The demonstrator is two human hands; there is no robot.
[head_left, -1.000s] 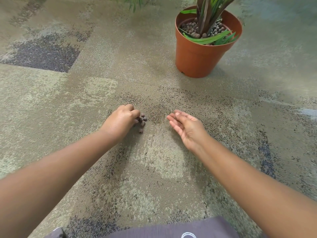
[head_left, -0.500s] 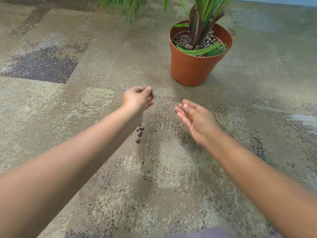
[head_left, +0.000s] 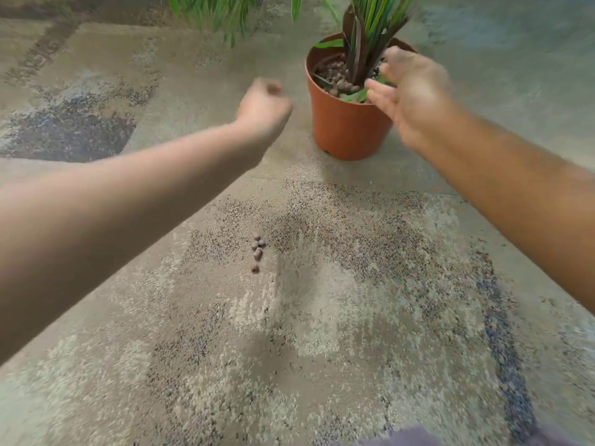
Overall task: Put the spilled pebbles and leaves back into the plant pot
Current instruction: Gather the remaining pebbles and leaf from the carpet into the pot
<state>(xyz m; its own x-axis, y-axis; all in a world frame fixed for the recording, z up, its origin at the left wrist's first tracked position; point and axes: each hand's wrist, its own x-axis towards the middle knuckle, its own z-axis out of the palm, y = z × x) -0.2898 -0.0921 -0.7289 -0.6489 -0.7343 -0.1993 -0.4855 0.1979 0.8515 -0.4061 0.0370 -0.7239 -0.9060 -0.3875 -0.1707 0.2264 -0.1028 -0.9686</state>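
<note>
Both hands have travelled away from the pebble spill toward the terracotta plant pot (head_left: pixel 346 123) since a second ago. Closed into a fist, the left hand (head_left: pixel 262 106) hangs just left of the pot rim, probably carrying pebbles, though the blur hides what is inside. Reaching over the pot's near right rim with fingers spread and nothing visibly held, the right hand (head_left: pixel 409 91) is likely parting the green leaves (head_left: pixel 355 96) to clear a way for the drop. A small cluster of brown pebbles (head_left: pixel 257 251) still lies on the carpet (head_left: pixel 354 333), well short of the pot and nearer the person. That carpet is mottled beige and grey, with more foliage (head_left: pixel 209 11) beyond the pot's left.
</note>
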